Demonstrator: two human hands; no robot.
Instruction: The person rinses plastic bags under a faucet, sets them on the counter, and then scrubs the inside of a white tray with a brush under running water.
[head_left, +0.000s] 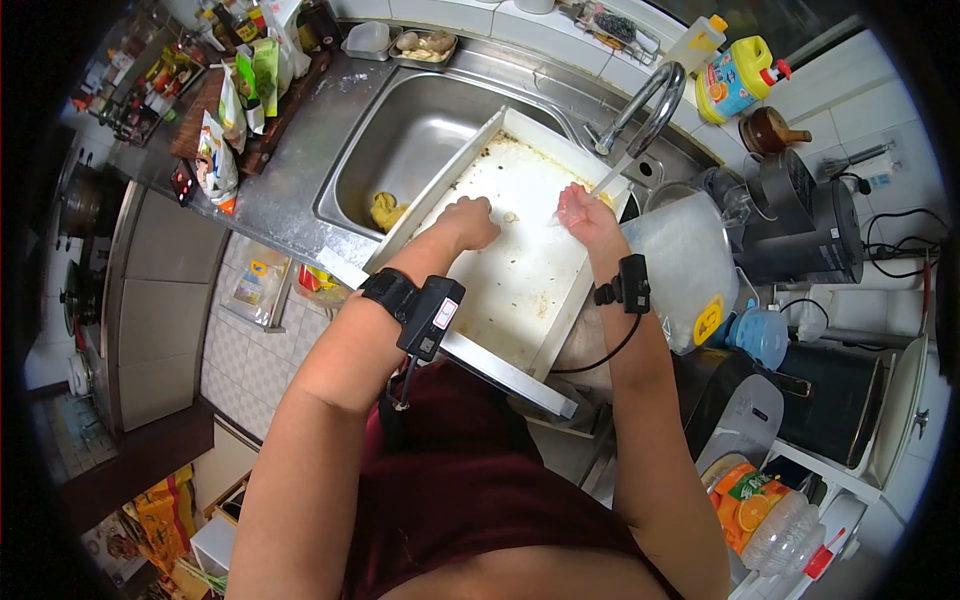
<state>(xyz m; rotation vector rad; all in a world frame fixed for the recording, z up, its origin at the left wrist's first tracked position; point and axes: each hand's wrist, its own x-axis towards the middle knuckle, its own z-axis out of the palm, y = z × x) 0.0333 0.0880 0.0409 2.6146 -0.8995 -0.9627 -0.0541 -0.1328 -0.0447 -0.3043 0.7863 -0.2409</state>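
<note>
A white drawer-like tray (520, 262) with dark specks and brownish stains inside lies tilted across the sink (400, 150). My left hand (470, 222) is over the left part of the tray, its fingers curled inward; whether anything is in them is hidden. Under the faucet (655, 110), at the tray's right side, my right hand (588, 214) is turned palm up with its fingers apart, and water runs by it. A yellow cloth (387, 211) rests in the sink basin, left of the tray.
Bags of seasoning (215, 160) stand on the left counter. Small containers (425, 46) sit behind the sink. A yellow detergent bottle (735, 80) is at the back right. A translucent plastic container (675, 260) and a black appliance (800, 225) are on the right.
</note>
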